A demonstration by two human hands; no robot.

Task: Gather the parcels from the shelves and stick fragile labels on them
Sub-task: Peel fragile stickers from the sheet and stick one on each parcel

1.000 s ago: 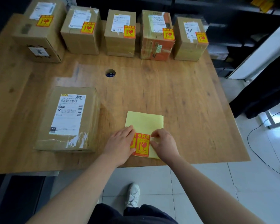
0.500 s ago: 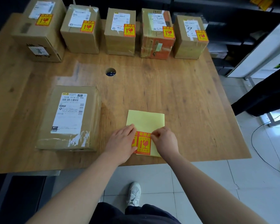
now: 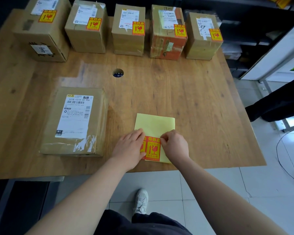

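Note:
A yellow backing sheet point(image 3: 154, 123) lies near the front edge of the wooden table point(image 3: 185, 99). A red and yellow fragile label point(image 3: 152, 148) sits on its lower part. My left hand point(image 3: 129, 150) lies flat on the sheet's left side, fingers straight, covering part of the label. My right hand point(image 3: 174, 145) pinches the label's upper right corner. To the left lies a flat brown parcel point(image 3: 75, 121) with a white shipping label and no fragile label. Several parcels stand in a row at the back, each with a fragile label, among them an orange-sided one point(image 3: 167, 33).
A round cable hole point(image 3: 118, 73) sits mid-table. Dark shelving point(image 3: 244, 22) stands behind and to the right. Another person's dark-clad leg point(image 3: 278, 102) is at the right. A cable point(image 3: 285, 160) trails on the tiled floor. My shoe point(image 3: 141, 200) shows below the table edge.
My hands stay on the sheet; the right fingertips have shifted slightly to the label's upper right corner. The view has tipped slightly.

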